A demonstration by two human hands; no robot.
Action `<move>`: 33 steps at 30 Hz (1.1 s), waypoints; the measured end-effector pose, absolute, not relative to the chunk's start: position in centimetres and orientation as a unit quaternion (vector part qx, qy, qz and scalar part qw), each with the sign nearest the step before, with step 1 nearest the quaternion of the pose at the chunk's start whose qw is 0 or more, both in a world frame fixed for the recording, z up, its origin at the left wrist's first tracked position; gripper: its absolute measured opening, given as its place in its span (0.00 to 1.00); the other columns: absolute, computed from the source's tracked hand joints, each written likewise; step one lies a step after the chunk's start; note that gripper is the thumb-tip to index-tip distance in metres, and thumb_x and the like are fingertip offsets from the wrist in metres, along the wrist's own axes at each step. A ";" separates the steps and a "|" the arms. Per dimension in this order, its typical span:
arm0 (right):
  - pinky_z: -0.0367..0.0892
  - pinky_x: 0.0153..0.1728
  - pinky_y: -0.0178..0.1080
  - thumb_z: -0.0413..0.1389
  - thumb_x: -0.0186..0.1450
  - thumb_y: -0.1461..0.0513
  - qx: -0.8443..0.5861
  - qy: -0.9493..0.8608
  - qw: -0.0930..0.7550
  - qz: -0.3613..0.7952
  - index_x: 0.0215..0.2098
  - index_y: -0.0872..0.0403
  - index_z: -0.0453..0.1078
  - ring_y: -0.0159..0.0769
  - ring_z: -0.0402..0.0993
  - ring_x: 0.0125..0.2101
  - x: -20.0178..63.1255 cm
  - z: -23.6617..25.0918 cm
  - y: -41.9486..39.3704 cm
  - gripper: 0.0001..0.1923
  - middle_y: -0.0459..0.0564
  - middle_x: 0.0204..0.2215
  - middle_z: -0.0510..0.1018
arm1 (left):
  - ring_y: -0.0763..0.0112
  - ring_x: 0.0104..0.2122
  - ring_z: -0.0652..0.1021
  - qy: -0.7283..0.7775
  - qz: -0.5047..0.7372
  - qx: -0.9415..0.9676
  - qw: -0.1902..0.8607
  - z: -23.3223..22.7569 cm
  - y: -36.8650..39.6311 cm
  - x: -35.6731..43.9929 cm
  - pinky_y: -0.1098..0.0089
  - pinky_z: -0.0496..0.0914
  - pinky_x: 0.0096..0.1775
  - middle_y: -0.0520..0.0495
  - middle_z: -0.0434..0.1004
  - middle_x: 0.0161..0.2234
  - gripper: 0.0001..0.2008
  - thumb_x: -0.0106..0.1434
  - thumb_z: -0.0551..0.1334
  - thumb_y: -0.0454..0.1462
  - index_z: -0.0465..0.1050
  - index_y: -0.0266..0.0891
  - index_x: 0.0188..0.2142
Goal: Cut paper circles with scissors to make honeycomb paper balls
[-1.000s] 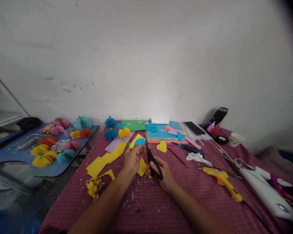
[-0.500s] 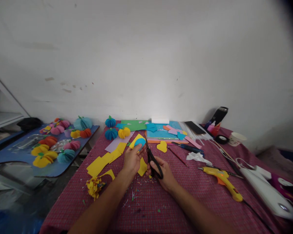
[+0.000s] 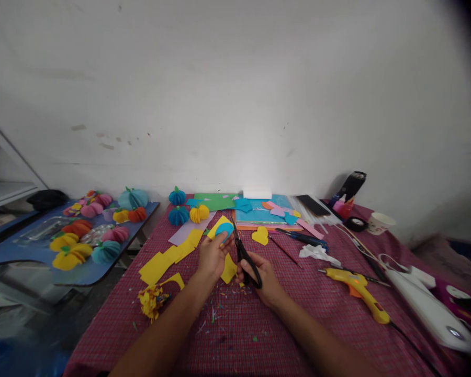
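Over the middle of the table, my left hand (image 3: 214,256) pinches a yellow paper piece (image 3: 216,224) with a blue paper shape (image 3: 225,229) lying on it. My right hand (image 3: 264,277) is closed around the handles of black scissors (image 3: 244,256). The blades point away from me, close beside the right edge of the papers; whether they touch is too small to tell. Below my hands lies another yellow paper piece (image 3: 229,268). A yellow heart-shaped cutout (image 3: 260,236) rests just right of the scissors.
Yellow strips (image 3: 157,266) and a crumpled yellow bundle (image 3: 152,303) lie left. Blue and yellow paper pumpkins (image 3: 179,215) stand behind. On the right are a yellow glue gun (image 3: 361,290) with a cord, a pencil (image 3: 286,252) and a white power strip (image 3: 427,309). A wall closes the back.
Almost nothing differs. Both hands, the papers and the scissors stay in nearly the same place, and the view has shifted very slightly.
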State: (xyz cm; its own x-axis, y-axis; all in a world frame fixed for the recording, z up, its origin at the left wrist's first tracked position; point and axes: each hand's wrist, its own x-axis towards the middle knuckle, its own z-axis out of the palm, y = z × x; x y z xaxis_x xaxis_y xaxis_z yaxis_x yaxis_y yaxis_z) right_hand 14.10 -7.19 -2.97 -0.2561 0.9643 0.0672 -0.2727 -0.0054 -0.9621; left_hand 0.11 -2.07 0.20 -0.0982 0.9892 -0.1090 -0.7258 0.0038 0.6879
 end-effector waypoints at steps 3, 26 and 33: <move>0.65 0.26 0.34 0.60 0.63 0.51 -0.346 -0.500 0.499 0.617 0.36 0.56 0.70 0.31 0.71 0.22 14.2 -2.7 -7.3 0.15 0.45 0.22 0.74 | 0.67 0.31 0.81 0.312 0.673 0.209 0.637 0.3 -2.1 0.1 0.65 0.73 0.39 0.47 0.80 0.32 0.17 0.45 0.73 0.34 0.73 0.36 0.35; 0.63 0.22 0.33 0.60 0.63 0.52 -0.359 -0.524 0.492 0.596 0.33 0.56 0.69 0.29 0.68 0.19 14.9 -2.5 -7.3 0.14 0.44 0.22 0.71 | 0.66 0.31 0.81 0.309 0.662 0.227 0.644 0.3 -2.0 -0.2 0.65 0.73 0.37 0.46 0.80 0.31 0.15 0.46 0.72 0.34 0.72 0.36 0.34; 0.64 0.21 0.32 0.60 0.62 0.52 -0.362 -0.532 0.488 0.590 0.32 0.56 0.68 0.28 0.68 0.18 15.0 -2.4 -7.3 0.15 0.43 0.22 0.71 | 0.66 0.31 0.81 0.309 0.655 0.236 0.648 0.1 -1.8 -0.3 0.65 0.74 0.37 0.45 0.80 0.31 0.14 0.48 0.72 0.34 0.73 0.35 0.34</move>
